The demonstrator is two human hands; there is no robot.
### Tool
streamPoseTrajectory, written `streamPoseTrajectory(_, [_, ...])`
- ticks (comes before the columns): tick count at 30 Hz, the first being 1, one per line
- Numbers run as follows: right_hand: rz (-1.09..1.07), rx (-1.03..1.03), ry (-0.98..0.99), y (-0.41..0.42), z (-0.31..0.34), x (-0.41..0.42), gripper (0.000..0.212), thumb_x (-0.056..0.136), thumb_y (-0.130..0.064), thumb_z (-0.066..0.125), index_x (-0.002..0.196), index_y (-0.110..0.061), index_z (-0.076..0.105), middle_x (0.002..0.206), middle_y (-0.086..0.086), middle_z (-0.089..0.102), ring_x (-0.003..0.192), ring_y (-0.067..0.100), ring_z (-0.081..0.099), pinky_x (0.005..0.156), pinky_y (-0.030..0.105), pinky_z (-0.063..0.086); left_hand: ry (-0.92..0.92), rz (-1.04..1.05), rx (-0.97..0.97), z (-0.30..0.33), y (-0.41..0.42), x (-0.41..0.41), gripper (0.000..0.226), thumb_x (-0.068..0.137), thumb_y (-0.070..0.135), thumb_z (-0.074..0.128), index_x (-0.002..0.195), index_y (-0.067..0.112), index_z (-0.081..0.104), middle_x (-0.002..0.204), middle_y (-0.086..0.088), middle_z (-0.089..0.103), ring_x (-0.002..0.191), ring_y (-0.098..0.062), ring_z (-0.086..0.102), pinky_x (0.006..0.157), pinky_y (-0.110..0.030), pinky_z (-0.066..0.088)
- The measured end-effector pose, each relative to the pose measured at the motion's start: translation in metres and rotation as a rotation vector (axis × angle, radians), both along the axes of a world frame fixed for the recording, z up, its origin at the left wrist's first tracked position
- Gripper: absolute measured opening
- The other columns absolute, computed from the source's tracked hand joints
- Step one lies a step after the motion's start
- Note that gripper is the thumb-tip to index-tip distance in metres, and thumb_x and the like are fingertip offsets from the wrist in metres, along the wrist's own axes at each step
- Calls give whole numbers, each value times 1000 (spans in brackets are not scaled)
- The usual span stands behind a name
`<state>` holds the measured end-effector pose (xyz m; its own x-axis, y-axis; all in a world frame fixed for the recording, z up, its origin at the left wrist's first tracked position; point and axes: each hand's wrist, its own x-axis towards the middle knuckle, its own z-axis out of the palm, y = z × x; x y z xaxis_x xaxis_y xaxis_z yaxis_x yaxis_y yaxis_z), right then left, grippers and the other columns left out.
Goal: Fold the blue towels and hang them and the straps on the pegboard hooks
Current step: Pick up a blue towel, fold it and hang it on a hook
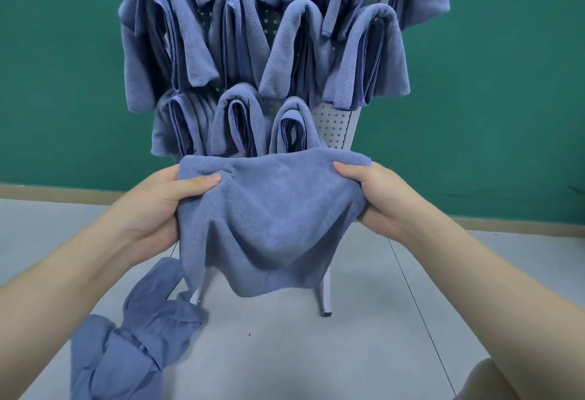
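Observation:
I hold a blue towel (269, 219) spread in front of me, below the white pegboard (332, 127). My left hand (158, 200) grips its upper left edge, thumb on top. Its upper right edge is gripped by my right hand (373, 190). The towel sags in the middle and hangs loosely down. Several folded blue towels (240, 42) hang on the pegboard's hooks in rows. A narrow blue strap (332, 16) hangs among them near the top right. A heap of loose blue towels (133, 342) lies on the floor at lower left.
The pegboard stands on white legs (326, 301) on a grey floor, against a green wall (506, 99). A bare patch of pegboard shows at lower right of the hung towels. My knee (487, 380) is at the lower right.

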<state>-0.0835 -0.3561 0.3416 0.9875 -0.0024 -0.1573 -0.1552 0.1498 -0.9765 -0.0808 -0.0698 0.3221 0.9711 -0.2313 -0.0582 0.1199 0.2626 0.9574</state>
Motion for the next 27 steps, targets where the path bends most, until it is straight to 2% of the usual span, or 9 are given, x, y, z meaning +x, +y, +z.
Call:
streamPoseTrajectory(3, [27,11,-3,-2,1,0,21,106,-19,55,120,-13,69,112,7,78,96,19,76,75,32,59,-5,0,5,0,1,1,50,83,23,70,128,3,67,124,-16,73,102,-23,74,79,-31,62])
streamPoseTrajectory(6, [32,30,15,0,3,0,21,108,-24,53,102,-13,71,100,6,80,85,17,77,67,26,60,1,-8,-7,2,0,-2,38,92,22,62,126,6,68,121,-13,74,101,-20,74,78,-29,62])
streamPoseTrajectory(8, [33,10,17,2,3,-1,25,108,-29,53,96,-15,70,96,5,80,84,17,77,72,29,61,13,-14,4,3,-2,-4,35,95,24,59,125,7,68,119,-12,75,99,-20,75,77,-29,63])
streamPoseTrajectory(13, [59,-38,20,5,3,-1,35,106,-40,55,119,-12,72,114,7,78,108,21,74,98,39,56,79,42,10,6,-6,-6,28,92,36,64,107,13,68,106,-13,76,89,-21,75,76,-32,63])
streamPoseTrajectory(18, [82,65,16,2,1,1,41,106,-37,55,130,-7,68,124,9,75,118,22,70,100,39,55,89,56,-65,7,-9,-7,19,86,36,67,79,21,57,77,-4,69,67,-14,70,64,-24,60])
streamPoseTrajectory(20, [91,82,9,1,1,1,36,106,-35,55,126,-9,70,122,8,75,115,20,71,94,36,56,76,55,-66,7,-7,-6,19,88,37,67,85,20,60,84,-7,70,75,-17,71,71,-29,61])
streamPoseTrajectory(23, [67,71,-7,1,0,1,21,105,-28,57,115,-17,71,114,3,78,101,17,74,78,32,57,32,51,-23,4,-4,-4,30,92,34,65,109,10,68,111,-13,75,99,-25,73,86,-35,61])
streamPoseTrajectory(25, [48,65,-30,1,0,2,18,105,-19,56,117,-16,69,111,2,76,96,19,71,71,28,54,-9,73,-17,5,-5,-5,36,94,27,63,124,9,68,121,-13,74,108,-25,72,88,-35,60])
streamPoseTrajectory(27, [52,56,-45,2,0,2,17,104,-13,56,115,-17,68,106,5,72,93,23,61,71,29,47,-40,86,-53,5,-6,-4,38,93,22,62,128,11,67,122,-9,75,109,-21,73,86,-31,62])
